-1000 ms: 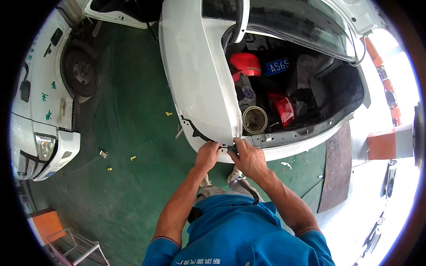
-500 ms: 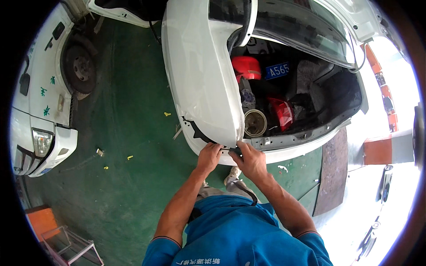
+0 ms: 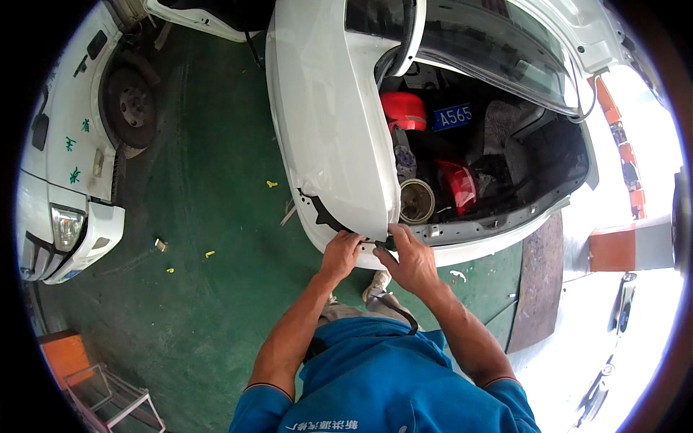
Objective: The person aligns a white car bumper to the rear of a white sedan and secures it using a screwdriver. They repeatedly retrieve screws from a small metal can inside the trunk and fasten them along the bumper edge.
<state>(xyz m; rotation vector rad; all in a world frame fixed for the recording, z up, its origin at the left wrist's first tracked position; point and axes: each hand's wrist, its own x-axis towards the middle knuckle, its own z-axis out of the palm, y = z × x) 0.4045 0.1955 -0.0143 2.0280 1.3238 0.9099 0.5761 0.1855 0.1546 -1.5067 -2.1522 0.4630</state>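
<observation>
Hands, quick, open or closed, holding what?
Left hand: fingers curled at the car; whether it grips anything can't be told.
Right hand: closed, holding a dark handle.

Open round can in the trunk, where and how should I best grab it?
Probably pinch the rim of the open round can on its right, toward the red tail light, from above: its mouth faces up, and the white rear fender crowds its left.

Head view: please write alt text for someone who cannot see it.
A person's right hand holds a small dark object at the rear of a white car, the left hand beside it; the open trunk contains a red lamp.
</observation>
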